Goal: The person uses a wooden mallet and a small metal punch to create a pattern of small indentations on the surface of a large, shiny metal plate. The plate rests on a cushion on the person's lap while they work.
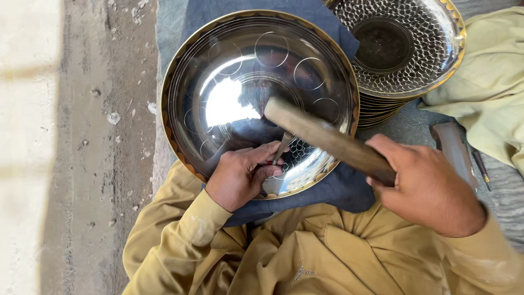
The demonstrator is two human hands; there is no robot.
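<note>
A large shiny metal bowl with a gold rim and engraved circles rests on a dark blue cloth over my lap. My left hand pinches a thin metal punch, its tip set on the bowl's patterned lower area. My right hand grips the wooden handle of a mallet, whose head hovers just above the top of the punch.
A stack of patterned, gold-rimmed metal bowls sits at the upper right. Pale yellow cloth lies beside it. A wooden block and a thin tool lie on the grey mat at right. Bare concrete ground lies left.
</note>
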